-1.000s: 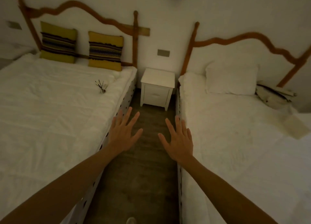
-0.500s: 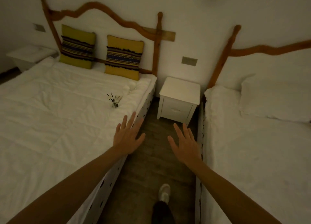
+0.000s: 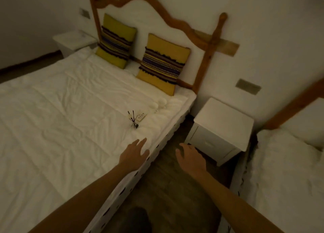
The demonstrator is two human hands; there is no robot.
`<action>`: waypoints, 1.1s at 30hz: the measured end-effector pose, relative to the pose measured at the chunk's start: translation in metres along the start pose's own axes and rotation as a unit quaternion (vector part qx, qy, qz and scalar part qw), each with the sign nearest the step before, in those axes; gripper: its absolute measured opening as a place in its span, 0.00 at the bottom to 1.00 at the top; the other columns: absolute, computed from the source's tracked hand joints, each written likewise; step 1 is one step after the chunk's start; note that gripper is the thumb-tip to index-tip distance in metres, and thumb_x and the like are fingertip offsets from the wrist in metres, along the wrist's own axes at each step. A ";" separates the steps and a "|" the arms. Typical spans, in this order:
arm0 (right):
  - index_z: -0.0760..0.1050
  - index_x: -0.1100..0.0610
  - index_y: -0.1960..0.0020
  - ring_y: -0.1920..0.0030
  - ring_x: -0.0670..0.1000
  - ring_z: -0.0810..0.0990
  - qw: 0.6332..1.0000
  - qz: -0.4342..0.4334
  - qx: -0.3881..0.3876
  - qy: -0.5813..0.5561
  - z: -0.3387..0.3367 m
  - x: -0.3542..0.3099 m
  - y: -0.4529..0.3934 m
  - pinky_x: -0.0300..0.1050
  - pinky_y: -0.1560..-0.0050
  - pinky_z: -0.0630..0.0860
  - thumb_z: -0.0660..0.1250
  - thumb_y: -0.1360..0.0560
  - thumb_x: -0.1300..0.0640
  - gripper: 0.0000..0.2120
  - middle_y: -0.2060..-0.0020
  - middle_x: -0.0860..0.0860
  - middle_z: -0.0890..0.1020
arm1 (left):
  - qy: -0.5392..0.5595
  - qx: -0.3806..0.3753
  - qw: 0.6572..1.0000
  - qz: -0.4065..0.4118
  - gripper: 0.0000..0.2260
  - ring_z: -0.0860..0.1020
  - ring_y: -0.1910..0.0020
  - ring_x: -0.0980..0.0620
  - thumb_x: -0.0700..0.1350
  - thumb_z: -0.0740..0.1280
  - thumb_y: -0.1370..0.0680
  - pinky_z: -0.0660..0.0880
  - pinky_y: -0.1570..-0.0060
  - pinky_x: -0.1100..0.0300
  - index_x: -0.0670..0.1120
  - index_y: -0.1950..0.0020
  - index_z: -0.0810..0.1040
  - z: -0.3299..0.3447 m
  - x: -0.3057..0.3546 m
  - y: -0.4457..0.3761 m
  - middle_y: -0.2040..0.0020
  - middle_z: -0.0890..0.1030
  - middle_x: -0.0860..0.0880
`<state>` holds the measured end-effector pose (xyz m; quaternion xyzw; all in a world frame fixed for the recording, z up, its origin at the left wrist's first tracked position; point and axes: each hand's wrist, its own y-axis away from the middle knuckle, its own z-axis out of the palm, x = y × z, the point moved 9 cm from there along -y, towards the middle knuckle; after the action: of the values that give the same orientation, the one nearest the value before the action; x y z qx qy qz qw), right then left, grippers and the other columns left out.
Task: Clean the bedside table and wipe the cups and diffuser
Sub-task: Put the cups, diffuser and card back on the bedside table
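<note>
The white bedside table (image 3: 222,122) stands between two beds, with nothing on its top. A reed diffuser (image 3: 133,121) with dark sticks lies on the left bed's white cover, beside a small flat card (image 3: 141,117). Two pale rounded cups (image 3: 160,104) seem to rest further up the same bed, too dim to be sure. My left hand (image 3: 134,155) hovers over the bed's edge just below the diffuser, fingers apart, holding nothing. My right hand (image 3: 191,156) hangs over the floor in front of the table's drawer, fingers apart and curled down, holding nothing.
Two yellow striped cushions (image 3: 164,63) lean on the wooden headboard (image 3: 208,45). A second white table (image 3: 73,40) stands at the far left. The right bed (image 3: 284,171) borders a narrow wooden floor aisle (image 3: 168,189). My dark shoe (image 3: 138,218) shows at the bottom.
I have stepped forward and the view has swung left, so the left bed and diffuser are nearer. Both hands have moved forward, the left over the bed edge, the right towards the table.
</note>
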<state>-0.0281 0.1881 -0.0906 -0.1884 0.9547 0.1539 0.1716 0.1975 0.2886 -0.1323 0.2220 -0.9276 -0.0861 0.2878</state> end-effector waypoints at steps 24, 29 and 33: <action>0.59 0.47 0.24 0.27 0.59 0.64 0.983 -0.009 -0.161 0.085 0.094 -0.023 -0.474 0.58 0.33 0.71 0.58 0.20 0.41 0.27 0.21 0.52 0.56 | 0.117 -0.080 0.980 -0.138 0.18 0.78 0.40 0.48 0.51 0.62 0.19 0.74 0.39 0.52 0.49 0.30 0.71 -0.015 -0.065 -0.369 0.35 0.78 0.48; 0.54 0.47 0.22 0.25 0.59 0.60 0.979 -0.016 -0.185 0.082 0.112 -0.001 -0.544 0.59 0.35 0.71 0.62 0.23 0.37 0.34 0.20 0.50 0.51 | 0.094 -0.054 0.981 -0.161 0.23 0.72 0.33 0.44 0.50 0.65 0.21 0.73 0.37 0.46 0.47 0.28 0.67 0.002 -0.050 -0.444 0.32 0.72 0.45; 0.50 0.46 0.20 0.25 0.59 0.60 0.972 -0.079 -0.206 0.084 0.134 0.003 -0.599 0.56 0.37 0.72 0.66 0.25 0.36 0.41 0.19 0.50 0.49 | 0.083 0.006 0.978 -0.191 0.32 0.69 0.32 0.40 0.51 0.71 0.26 0.76 0.41 0.44 0.45 0.25 0.63 0.023 -0.040 -0.498 0.29 0.66 0.43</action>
<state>0.2524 -0.2930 -0.3486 -0.3067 0.8954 0.3172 0.0597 0.3945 -0.1339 -0.3143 0.4036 -0.8415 -0.1149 0.3403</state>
